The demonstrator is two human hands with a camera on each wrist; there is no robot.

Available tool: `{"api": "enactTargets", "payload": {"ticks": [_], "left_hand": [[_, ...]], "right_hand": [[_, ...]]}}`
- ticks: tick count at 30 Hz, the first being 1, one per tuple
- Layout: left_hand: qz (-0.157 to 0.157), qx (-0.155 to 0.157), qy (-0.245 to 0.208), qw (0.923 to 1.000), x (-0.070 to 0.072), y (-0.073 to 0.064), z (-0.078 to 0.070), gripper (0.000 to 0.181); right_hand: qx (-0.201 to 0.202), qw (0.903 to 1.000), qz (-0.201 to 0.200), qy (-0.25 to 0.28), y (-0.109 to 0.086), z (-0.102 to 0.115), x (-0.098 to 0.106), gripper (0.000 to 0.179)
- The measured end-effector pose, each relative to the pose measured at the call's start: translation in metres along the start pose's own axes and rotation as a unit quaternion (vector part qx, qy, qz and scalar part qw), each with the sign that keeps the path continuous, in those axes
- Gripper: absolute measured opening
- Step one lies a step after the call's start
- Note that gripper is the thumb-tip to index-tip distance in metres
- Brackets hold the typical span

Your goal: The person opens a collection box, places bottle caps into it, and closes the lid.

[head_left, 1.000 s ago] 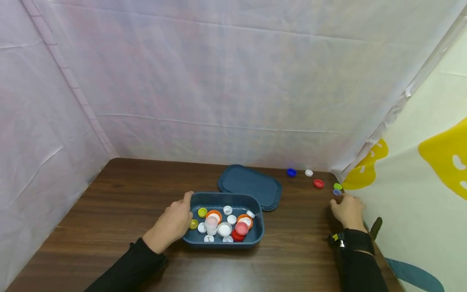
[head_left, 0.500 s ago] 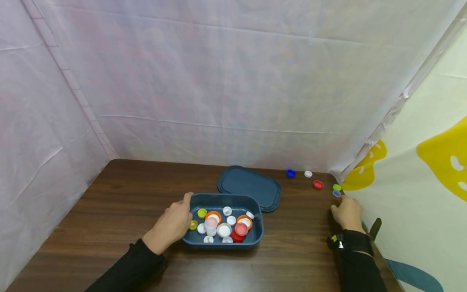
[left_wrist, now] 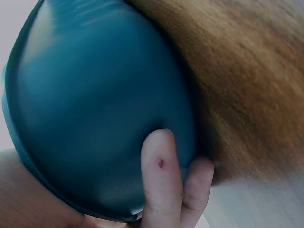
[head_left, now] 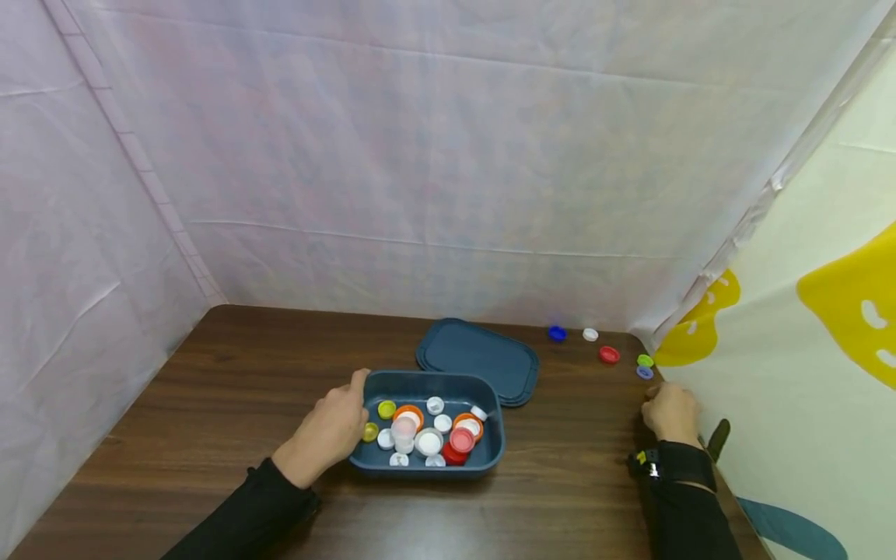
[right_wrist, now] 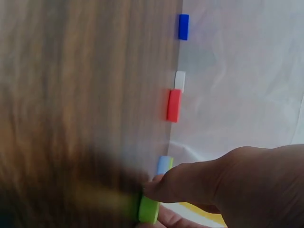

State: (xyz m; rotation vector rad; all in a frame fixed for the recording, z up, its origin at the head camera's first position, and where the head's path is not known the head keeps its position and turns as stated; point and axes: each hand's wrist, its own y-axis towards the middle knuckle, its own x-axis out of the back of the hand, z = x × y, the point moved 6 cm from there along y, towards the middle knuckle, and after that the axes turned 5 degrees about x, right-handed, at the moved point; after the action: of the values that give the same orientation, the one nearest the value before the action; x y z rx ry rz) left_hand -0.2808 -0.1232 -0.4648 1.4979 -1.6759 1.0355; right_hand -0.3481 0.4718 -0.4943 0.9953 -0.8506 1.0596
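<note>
My left hand (head_left: 325, 430) grips the left wall of a dark blue plastic box (head_left: 495, 459), its fingers against the outside in the left wrist view. Several white, orange, red and yellow-green bottle caps lie inside, among them a large white cap (head_left: 429, 442). At the table's right edge, my right hand (head_left: 672, 410) pinches a green bottle cap (right_wrist: 148, 209) between thumb and fingers, low over the wood. Just beyond that hand lie a light purple-blue cap (head_left: 645, 372) and a lime cap (head_left: 645, 360). Most of the right fingers are hidden in the head view.
A dark blue lid (head_left: 483, 359) lies behind the box. Towards the back right of the wooden table (head_left: 266, 365) are a blue cap (head_left: 557, 334), a white cap (head_left: 590, 334) and a red cap (head_left: 609, 355). White sheeting (head_left: 420, 155) hangs around the table.
My right hand has drawn slightly back from the purple-blue cap, and its fingers are more curled. The left hand and the box have stayed in place.
</note>
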Motion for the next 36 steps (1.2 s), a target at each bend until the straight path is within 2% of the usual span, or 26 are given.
{"api": "enactTargets", "payload": {"ticks": [3,6,11,13,15,22,29,36], "left_hand": [[0.004,0.004,0.0,1.0,0.0,0.001,0.0,0.065],[0.004,0.005,0.0,1.0,0.001,0.0,0.0,0.065],[0.003,0.004,0.0,1.0,0.001,-0.002,0.0,0.066],[0.001,0.0,-0.001,1.0,0.001,-0.002,-0.001,0.066],[-0.002,-0.005,-0.003,1.0,0.002,-0.001,-0.002,0.065],[-0.005,-0.008,0.001,1.0,0.002,-0.001,-0.002,0.065],[-0.006,-0.01,0.003,0.9999,0.0,-0.002,-0.002,0.066],[-0.008,-0.011,0.005,0.9999,0.0,-0.001,-0.001,0.065]], "right_hand": [[0.012,0.9998,-0.005,0.012,0.009,-0.009,-0.011,0.024],[0.022,0.9995,-0.011,0.02,0.011,-0.005,-0.015,0.023],[0.025,0.9992,0.012,0.029,-0.001,0.035,0.006,0.026],[0.021,0.9988,0.029,0.035,-0.008,0.058,0.021,0.027],[0.028,0.9983,0.031,0.041,-0.011,0.071,0.025,0.027],[0.084,0.9935,0.033,0.069,-0.019,0.113,0.028,0.026],[0.128,0.9879,0.028,0.083,-0.035,0.158,0.03,0.023],[0.177,0.9762,0.048,0.115,-0.052,0.201,0.028,0.022]]}}
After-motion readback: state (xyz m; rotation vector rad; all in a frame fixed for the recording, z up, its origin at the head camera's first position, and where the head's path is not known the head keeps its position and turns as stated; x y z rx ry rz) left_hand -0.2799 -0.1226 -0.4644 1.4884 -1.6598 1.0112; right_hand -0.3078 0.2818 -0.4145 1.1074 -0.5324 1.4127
